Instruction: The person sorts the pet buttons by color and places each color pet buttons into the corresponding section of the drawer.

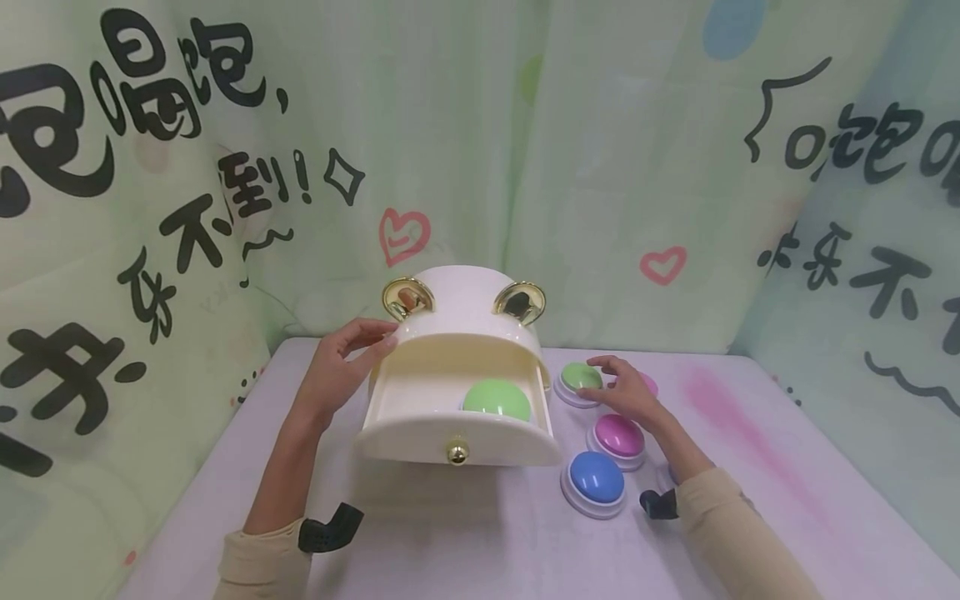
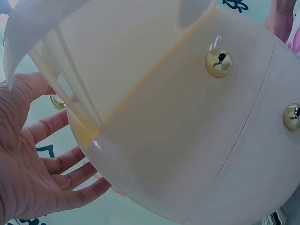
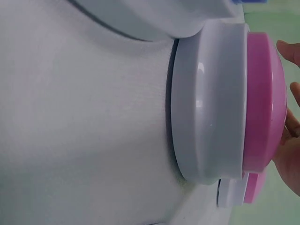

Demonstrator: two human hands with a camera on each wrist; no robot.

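A white box point(image 1: 468, 300) with gold ear-shaped rings stands on the table, its front drawer point(image 1: 408, 442) pulled out. Inside the drawer sits a green dome button point(image 1: 497, 398). My left hand point(image 1: 333, 375) rests on the box's left side; in the left wrist view its fingers point(image 2: 70, 164) spread along the curved wall. My right hand point(image 1: 633, 392) is at another green button point(image 1: 581, 377), thumb and forefinger apart at its right edge. Whether they touch it is unclear. In the right wrist view, a pink button point(image 3: 265, 103) partly covers that hand.
Near the right forearm stand a magenta button point(image 1: 619, 435) and a blue button point(image 1: 597, 477), both on white bases. Another pink button point(image 1: 649, 383) is partly behind the right hand. A printed curtain point(image 1: 600, 167) encloses the table point(image 1: 450, 550).
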